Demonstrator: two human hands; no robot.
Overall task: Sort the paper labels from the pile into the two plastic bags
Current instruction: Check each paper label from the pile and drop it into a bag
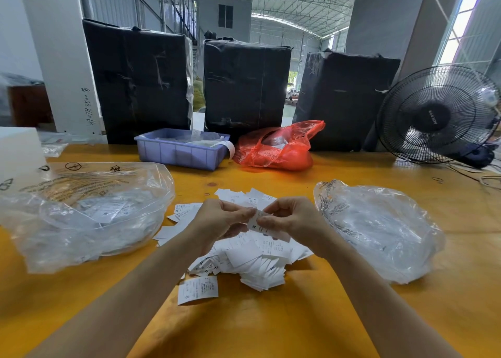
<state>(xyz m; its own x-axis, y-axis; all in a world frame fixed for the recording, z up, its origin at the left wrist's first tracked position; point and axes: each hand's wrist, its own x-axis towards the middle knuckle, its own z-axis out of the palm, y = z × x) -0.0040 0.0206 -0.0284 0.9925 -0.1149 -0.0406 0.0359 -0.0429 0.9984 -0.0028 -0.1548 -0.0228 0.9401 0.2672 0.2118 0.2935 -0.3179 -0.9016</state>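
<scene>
A pile of white paper labels [252, 260] lies on the yellow table [271, 325] in front of me. Just above the pile, my left hand [219, 222] and my right hand [291, 219] both pinch one small printed label [267, 228] between fingertips and thumbs. A clear plastic bag [81, 214] with several labels inside sits open to the left. A second clear plastic bag [379, 230], crumpled, lies to the right. One label [198, 290] lies apart at the pile's near edge.
A purple plastic tray [181, 151] and a red plastic bag [276, 146] stand at the back of the table. Three black wrapped bales [244, 86] rise behind them. A black fan [439, 116] stands at the back right, with cables near it.
</scene>
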